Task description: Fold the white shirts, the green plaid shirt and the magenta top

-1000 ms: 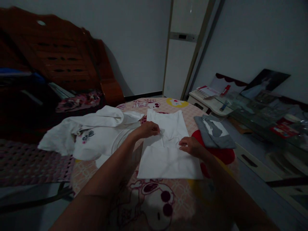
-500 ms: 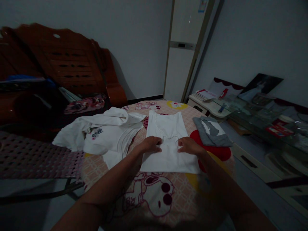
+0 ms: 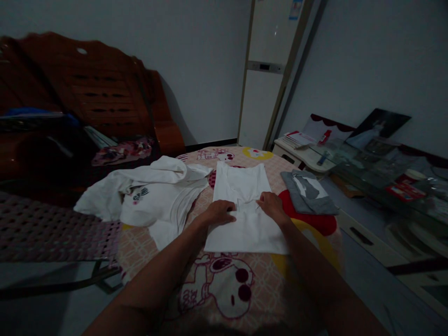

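Note:
A white shirt, partly folded into a long panel, lies in front of me with a folded edge across its middle. My left hand rests on its left side, fingers curled at that edge and thumb against the cloth. On the other side my right hand pinches the same edge, which is slightly pulled up and creased between the hands. To the left is a loosely heaped white garment with a small dark print. A folded grey garment with a white patch lies to the right.
A patterned cloth covers the round table. Beyond it stand a wooden bench at left and a tall white cabinet-like unit. A woven seat adjoins the left side; a glass-topped stand with clutter runs along the right.
My right hand has moved slightly left and away from me, shifting its side of the folded edge and creasing it. My left hand has barely moved.

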Demonstrator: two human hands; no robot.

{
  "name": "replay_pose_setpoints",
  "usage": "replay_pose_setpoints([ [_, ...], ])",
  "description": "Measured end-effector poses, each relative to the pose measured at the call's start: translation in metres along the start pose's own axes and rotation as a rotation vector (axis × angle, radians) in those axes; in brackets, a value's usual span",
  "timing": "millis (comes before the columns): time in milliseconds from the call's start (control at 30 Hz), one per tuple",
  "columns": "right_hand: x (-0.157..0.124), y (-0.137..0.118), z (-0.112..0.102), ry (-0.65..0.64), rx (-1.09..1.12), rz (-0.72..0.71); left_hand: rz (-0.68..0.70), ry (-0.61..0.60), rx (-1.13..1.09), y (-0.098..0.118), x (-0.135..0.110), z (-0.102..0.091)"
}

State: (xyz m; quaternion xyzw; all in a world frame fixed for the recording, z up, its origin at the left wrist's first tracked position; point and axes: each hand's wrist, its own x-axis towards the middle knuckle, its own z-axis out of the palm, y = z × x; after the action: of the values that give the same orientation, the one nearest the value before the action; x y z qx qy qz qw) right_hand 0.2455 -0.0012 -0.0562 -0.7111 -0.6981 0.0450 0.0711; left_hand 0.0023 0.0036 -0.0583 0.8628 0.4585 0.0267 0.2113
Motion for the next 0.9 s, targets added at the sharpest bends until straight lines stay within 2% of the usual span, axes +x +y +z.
replay_pose_setpoints([
  [133, 0.007, -0.003, -0.001, -0.004, 0.115, 0.031, 0.002, -0.003, -0.006, -0.001, 0.001, 0.0],
  [333, 0.012, -0.016, -0.003, -0.124, 0.324, -0.029, -0.007, -0.01, 0.0, 0.0, 0.0, -0.002],
  [433, 0.011, -0.015, -0.007, -0.19, 0.613, 0.066, -0.001, -0.002, -0.004, 0.0, 0.0, -0.001],
  [533, 0.009, -0.01, -0.009, -0.151, 0.881, 0.186, -0.001, 0.001, -0.015, -0.001, 0.0, 0.001],
  [633, 0.007, -0.009, -0.008, -0.199, 0.995, 0.174, 0.002, -0.006, -0.022, -0.002, 0.001, 0.001],
  [700, 0.006, -0.008, -0.008, -0.235, 1.036, 0.135, 0.004, -0.012, -0.025, -0.002, 0.001, 0.0],
  [767, 0.005, -0.003, -0.009, -0.194, 1.025, 0.1, 0.003, -0.009, -0.03, 0.0, -0.001, -0.001],
  [833, 0.003, 0.007, -0.014, -0.133, 0.911, 0.045, 0.0, -0.002, -0.039, 0.002, -0.002, -0.002],
  [900, -0.002, 0.021, -0.019, -0.131, 0.72, -0.057, -0.002, 0.0, -0.051, 0.003, -0.003, -0.002],
])
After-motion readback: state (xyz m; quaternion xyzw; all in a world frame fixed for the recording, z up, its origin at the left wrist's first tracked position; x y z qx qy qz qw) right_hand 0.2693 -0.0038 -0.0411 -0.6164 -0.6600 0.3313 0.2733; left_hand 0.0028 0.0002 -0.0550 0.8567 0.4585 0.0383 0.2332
